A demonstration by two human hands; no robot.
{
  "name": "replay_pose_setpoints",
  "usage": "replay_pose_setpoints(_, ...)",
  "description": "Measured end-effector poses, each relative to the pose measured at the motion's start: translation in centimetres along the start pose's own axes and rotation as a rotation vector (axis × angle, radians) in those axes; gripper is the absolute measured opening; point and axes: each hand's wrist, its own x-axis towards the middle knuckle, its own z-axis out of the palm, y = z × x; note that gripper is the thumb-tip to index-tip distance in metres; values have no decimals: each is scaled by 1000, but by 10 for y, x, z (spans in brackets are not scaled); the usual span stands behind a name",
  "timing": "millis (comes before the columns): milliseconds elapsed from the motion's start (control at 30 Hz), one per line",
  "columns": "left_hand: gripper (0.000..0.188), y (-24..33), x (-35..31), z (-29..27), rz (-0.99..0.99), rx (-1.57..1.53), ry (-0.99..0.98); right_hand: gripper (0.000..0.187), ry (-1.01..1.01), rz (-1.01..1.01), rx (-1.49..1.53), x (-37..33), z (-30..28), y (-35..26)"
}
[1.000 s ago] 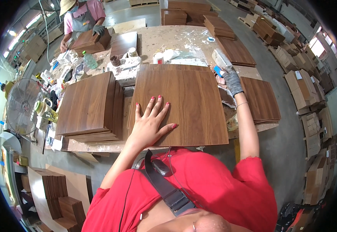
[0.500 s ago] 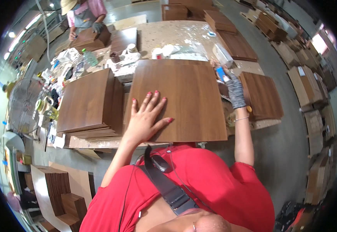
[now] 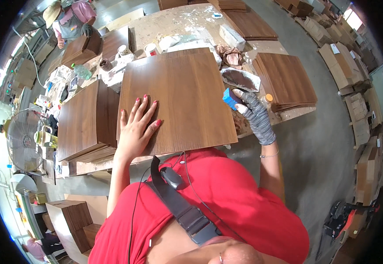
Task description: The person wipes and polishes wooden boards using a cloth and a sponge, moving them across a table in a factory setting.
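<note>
My left hand (image 3: 136, 125) lies flat on the left part of a brown wood-grain panel (image 3: 185, 92), fingers spread and bare. The panel is the top one of a stack at the table's near edge. In a grey fingerless-looking knit glove, my right hand (image 3: 254, 112) grips a small blue block (image 3: 232, 99), perhaps a sponge, by the panel's right edge. Just beyond that hand lies a white-edged tray (image 3: 241, 79) with brown stuff in it. A small jar with an orange top (image 3: 268, 98) stands right of the glove.
More panel stacks stand at the left (image 3: 83, 121) and right (image 3: 283, 79). Behind are a crumpled brown cloth (image 3: 230, 56), a white box (image 3: 232, 37), cups and a green bottle (image 3: 81, 71). A person (image 3: 75, 22) works at the far left. A fan (image 3: 24, 140) stands left.
My right hand has drawn back toward me from beside the tray with the blue block. My left hand stays flat on the panel. The whole view has shifted.
</note>
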Motion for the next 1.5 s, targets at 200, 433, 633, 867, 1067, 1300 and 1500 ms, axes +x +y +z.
replay_pose_setpoints(200,56,2,-3,0,-39,-8,6,42,-74,-71,-69,-33,-8,-23)
replay_pose_setpoints(433,53,4,2,4,-54,-21,19,44,-236,-9,-35,-74,-35,-40)
replay_pose_setpoints(633,49,9,1,1,-63,-150,73,47,-374,23,196,-80,-55,-22)
replay_pose_setpoints(867,41,9,-2,0,2,-299,152,45,282,437,801,-29,23,92)
replay_pose_setpoints(1067,50,69,-28,1,24,-166,50,29,466,629,942,37,65,186)
replay_pose_setpoints(1300,46,90,-63,10,184,-192,84,31,517,528,657,71,34,230)
replay_pose_setpoints(1500,29,84,-85,-1,206,-466,183,33,522,541,558,49,24,241)
